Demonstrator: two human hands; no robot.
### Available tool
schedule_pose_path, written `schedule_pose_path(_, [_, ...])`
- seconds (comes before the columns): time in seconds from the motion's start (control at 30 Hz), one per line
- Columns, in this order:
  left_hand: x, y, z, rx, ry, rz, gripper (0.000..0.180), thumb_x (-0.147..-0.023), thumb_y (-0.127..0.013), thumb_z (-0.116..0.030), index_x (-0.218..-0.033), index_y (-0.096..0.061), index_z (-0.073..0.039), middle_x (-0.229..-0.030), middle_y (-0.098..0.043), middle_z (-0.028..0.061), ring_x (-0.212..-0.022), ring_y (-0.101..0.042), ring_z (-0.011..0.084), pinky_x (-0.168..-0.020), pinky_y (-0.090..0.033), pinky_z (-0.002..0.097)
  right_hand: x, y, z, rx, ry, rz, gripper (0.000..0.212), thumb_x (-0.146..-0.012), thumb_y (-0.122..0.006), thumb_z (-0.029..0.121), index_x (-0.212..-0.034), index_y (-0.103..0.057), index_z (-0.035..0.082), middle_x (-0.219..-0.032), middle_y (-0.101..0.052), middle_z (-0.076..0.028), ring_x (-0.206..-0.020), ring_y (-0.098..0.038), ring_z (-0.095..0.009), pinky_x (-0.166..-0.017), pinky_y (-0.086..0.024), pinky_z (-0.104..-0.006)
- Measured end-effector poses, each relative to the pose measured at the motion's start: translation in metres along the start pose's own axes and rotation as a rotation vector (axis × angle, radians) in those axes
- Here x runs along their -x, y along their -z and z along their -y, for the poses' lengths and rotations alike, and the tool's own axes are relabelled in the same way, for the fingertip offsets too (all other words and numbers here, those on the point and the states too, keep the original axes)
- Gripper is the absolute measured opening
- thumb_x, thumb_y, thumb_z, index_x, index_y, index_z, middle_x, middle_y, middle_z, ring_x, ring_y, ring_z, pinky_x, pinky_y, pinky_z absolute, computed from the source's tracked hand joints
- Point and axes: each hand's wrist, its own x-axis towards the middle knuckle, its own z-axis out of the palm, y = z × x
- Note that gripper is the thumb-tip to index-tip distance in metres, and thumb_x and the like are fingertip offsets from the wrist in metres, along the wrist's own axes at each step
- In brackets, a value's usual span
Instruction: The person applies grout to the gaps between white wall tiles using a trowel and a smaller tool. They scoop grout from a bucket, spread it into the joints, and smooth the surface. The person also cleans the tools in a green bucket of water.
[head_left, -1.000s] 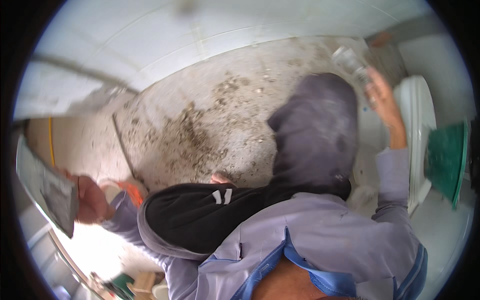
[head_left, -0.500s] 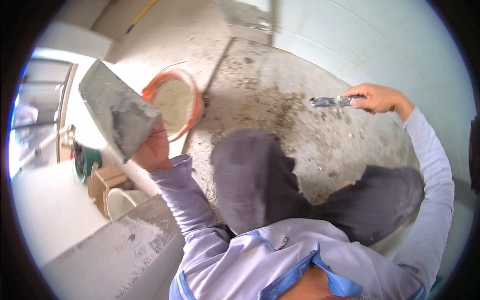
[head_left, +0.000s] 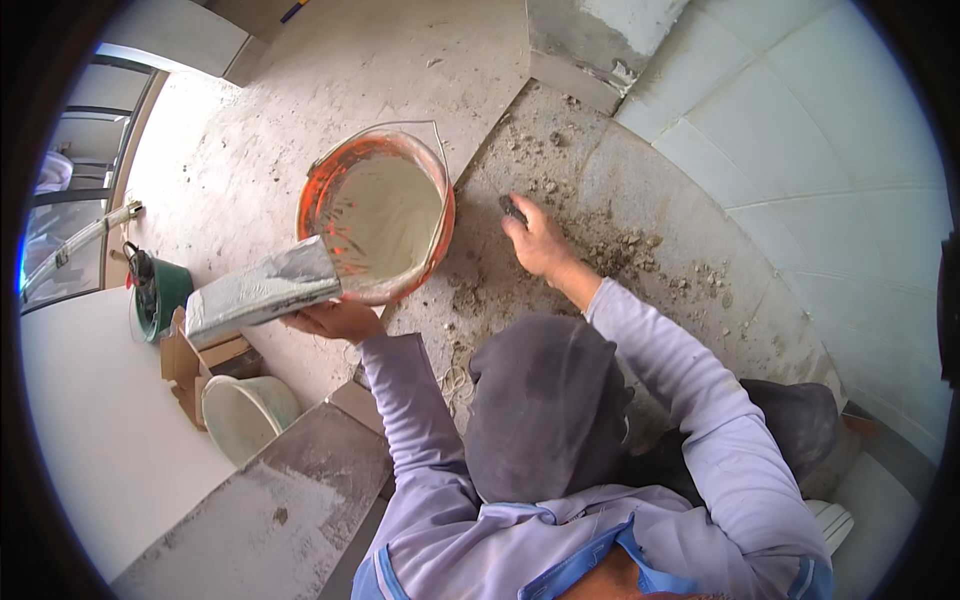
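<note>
Nearest first: the board [head_left: 265, 290] is held up by the left hand [head_left: 340, 318], grip closed at its edge, though the fingers underneath can't really be made out. It's smeared with grey stuff and is tilted just beside the bucket [head_left: 318, 195]. Something dark [head_left: 512, 208] is gripped in the right hand [head_left: 540, 245], mostly hidden, above the rubble [head_left: 640, 250]. Progress-wise, the mix [head_left: 395, 215] looks already made, with plenty left; how much has been used can't be told. The rubble's been left unswept below the tiled wall [head_left: 800, 150].
</note>
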Motion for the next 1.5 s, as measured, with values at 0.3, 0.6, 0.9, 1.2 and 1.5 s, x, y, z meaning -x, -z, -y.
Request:
schedule_pose_path(0.3, [0.011, -0.003, 0.017, -0.041, 0.033, 0.001, 0.050, -0.088, -0.058, -0.008, -0.134, -0.044, 0.003, -0.140, -0.038, 0.0229, -0.130, -0.038, 0.0365, -0.105, -0.037, 0.0430, -0.077, 0.078, 0.029, 0.413, 0.226, -0.179, 0.036, -0.083, -0.060, 0.014, -0.112, -0.042, 0.000, -0.095, -0.052, -0.019, -0.093, -0.059, -0.033, -0.070, -0.049, -0.0453])
schedule_pose_path(0.6, [0.007, -0.005, -0.001, 0.327, 0.247, -0.040, 0.051, -0.092, -0.057, -0.011, -0.138, -0.039, 0.001, -0.144, -0.031, 0.0209, -0.132, -0.035, 0.0332, -0.107, -0.034, 0.0410, -0.156, 0.109, 0.060, 0.434, -0.006, -0.285, 0.033, -0.091, -0.047, 0.028, -0.106, -0.049, -0.001, -0.108, -0.059, -0.025, -0.103, -0.057, -0.042, -0.085, -0.045, -0.0492])
schedule_pose_path(0.9, [0.000, -0.007, -0.006, 0.366, 0.306, -0.047, 0.058, -0.098, -0.041, -0.036, -0.142, -0.029, 0.001, -0.133, -0.042, 0.0161, -0.121, -0.046, 0.0265, -0.098, -0.043, 0.0400, -0.090, 0.104, 0.030, 0.221, 0.004, -0.473, 0.025, -0.092, -0.045, 0.024, -0.099, -0.053, 0.001, -0.087, -0.061, -0.020, -0.082, -0.060, -0.036, -0.072, -0.045, -0.0474])
schedule_pose_path(1.2, [-0.009, -0.014, -0.029, 0.585, 0.463, -0.164, 0.049, -0.097, -0.039, -0.028, -0.136, -0.036, 0.001, -0.132, -0.043, 0.0153, -0.117, -0.049, 0.0254, -0.098, -0.042, 0.0393, -0.113, 0.120, 0.083, -0.658, -0.234, 0.062, 0.024, -0.090, -0.056, 0.024, -0.095, -0.053, 0.001, -0.071, -0.050, -0.001, -0.049, -0.044, -0.008, -0.044, -0.038, -0.0265])
schedule_pose_path(1.5, [0.003, -0.003, -0.002, 0.616, 0.459, -0.105, 0.051, -0.100, -0.038, -0.027, -0.140, -0.026, 0.002, -0.138, -0.040, 0.0201, -0.121, -0.048, 0.0286, -0.097, -0.045, 0.0415, -0.077, 0.084, 0.092, -0.811, -0.125, -0.231, 0.026, -0.093, -0.052, 0.027, -0.096, -0.043, 0.003, -0.070, -0.046, -0.003, -0.048, -0.043, -0.010, -0.041, -0.041, -0.0292])
